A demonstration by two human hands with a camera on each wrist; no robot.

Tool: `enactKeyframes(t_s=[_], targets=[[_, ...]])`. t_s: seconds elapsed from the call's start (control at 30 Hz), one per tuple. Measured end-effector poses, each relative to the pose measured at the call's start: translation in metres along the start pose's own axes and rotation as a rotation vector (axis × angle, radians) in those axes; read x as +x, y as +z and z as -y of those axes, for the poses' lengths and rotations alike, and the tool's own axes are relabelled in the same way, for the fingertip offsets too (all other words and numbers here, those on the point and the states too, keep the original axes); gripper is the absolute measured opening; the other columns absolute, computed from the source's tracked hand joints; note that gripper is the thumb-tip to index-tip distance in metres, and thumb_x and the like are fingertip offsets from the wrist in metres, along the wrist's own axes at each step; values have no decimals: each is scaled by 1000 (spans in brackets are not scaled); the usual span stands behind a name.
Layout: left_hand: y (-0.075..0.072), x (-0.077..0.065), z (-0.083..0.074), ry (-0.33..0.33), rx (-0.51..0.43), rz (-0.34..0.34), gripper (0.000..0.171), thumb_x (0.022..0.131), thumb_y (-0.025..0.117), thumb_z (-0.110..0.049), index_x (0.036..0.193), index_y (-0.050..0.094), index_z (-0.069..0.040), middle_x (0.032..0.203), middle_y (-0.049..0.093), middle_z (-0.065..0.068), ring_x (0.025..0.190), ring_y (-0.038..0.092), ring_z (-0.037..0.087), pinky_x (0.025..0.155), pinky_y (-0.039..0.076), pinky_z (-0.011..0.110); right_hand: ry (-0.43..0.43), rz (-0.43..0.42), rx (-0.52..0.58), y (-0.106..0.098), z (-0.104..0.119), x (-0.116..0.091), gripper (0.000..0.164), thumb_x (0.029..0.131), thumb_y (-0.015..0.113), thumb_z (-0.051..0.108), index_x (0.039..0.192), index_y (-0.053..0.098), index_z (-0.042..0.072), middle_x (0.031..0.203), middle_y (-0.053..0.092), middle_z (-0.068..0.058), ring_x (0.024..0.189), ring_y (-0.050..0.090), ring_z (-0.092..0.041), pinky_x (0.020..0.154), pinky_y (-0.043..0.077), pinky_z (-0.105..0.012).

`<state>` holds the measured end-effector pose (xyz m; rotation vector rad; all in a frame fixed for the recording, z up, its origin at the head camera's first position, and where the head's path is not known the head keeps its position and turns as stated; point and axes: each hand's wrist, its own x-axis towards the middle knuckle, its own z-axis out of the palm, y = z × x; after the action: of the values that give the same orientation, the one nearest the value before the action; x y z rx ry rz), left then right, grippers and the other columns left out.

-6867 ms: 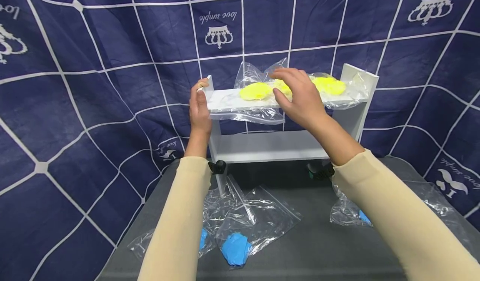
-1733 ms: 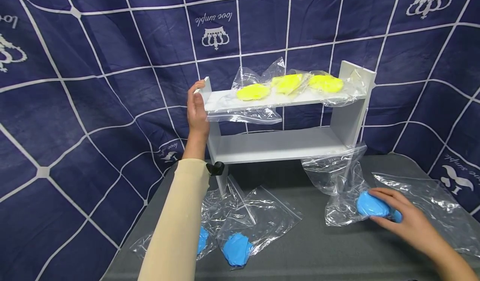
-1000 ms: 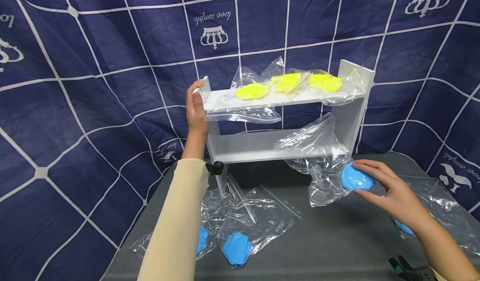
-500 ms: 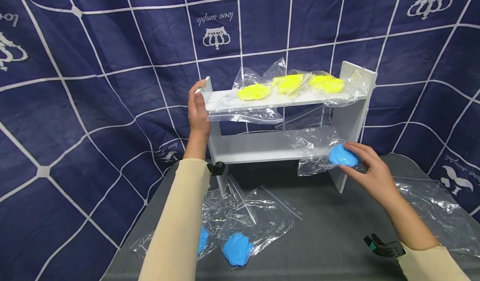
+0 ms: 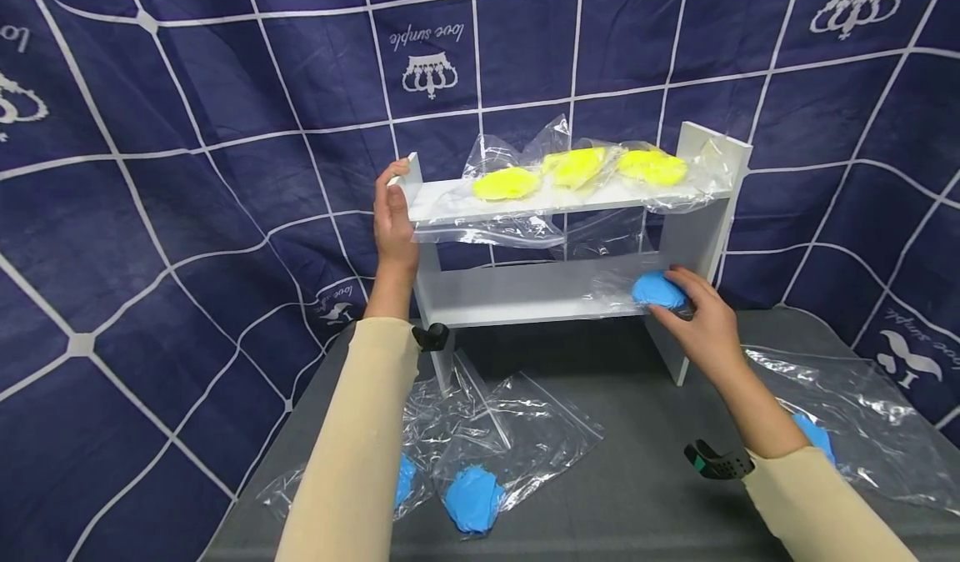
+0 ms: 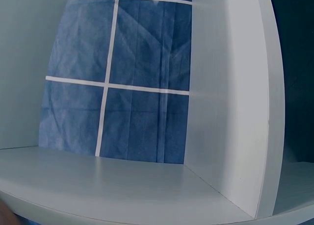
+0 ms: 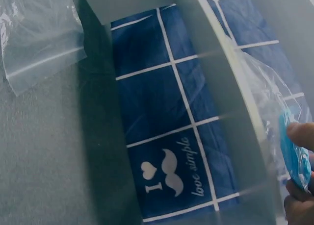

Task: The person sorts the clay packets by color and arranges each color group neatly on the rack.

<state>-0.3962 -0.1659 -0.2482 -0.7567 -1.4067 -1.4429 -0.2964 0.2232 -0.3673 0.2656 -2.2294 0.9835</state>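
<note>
A small white two-tier shelf stands on the dark table. My left hand grips the top of its left side panel, fingers over the edge. My right hand pinches a clear zip bag with a flat blue lump at the right end of the lower tier. In the right wrist view, thumb and fingers squeeze the blue lump through the plastic, with the bag's loose part stretching over the tier. Three bagged yellow lumps lie in a row on the upper tier, one bag's zip edge hanging over the front.
Clear bags with blue lumps lie on the table at front left, one partly behind my left sleeve. Another bag with a blue lump lies at the right, partly behind my right forearm. A blue curtain with white lines hangs behind.
My right hand has left the yellow bags on the upper tier, taken a blue-lump bag from the table's right and carried it up and left to the lower tier. The left hand stays put.
</note>
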Motion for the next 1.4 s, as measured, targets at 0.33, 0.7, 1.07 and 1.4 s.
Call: enactKeyframes(t_s=[0.33, 0.7, 1.07, 1.4], targets=[[-2, -1, -3, -32, 1, -4, 28, 105, 28, -1, 119, 47, 13, 138, 51, 27, 137, 46, 25, 121, 30, 31, 38, -62, -68, 21, 10, 9, 55, 84, 78, 10, 133, 56, -4, 140, 54, -27, 128, 51, -49, 99, 41, -63], [-1, -1, -4, -21, -5, 8, 32, 108, 29, -10, 120, 47, 14, 139, 51, 28, 139, 45, 30, 121, 30, 31, 43, -54, -96, 25, 7, 8, 59, 85, 73, 13, 138, 52, -4, 147, 49, -26, 133, 47, -49, 102, 38, -65], [-2, 0, -3, -11, 10, 8, 41, 109, 33, -24, 119, 49, 13, 138, 52, 26, 138, 46, 28, 121, 31, 31, -12, -34, -53, 20, 4, -2, 58, 87, 70, 7, 142, 50, 0, 151, 46, -23, 136, 45, -49, 106, 38, -64], [-1, -1, -2, -20, -4, 15, 34, 109, 31, -14, 119, 47, 14, 139, 51, 27, 138, 46, 26, 121, 30, 31, -29, -22, -22, 10, -1, -12, 62, 87, 70, 4, 145, 51, 10, 154, 45, -19, 136, 45, -49, 103, 39, -66]])
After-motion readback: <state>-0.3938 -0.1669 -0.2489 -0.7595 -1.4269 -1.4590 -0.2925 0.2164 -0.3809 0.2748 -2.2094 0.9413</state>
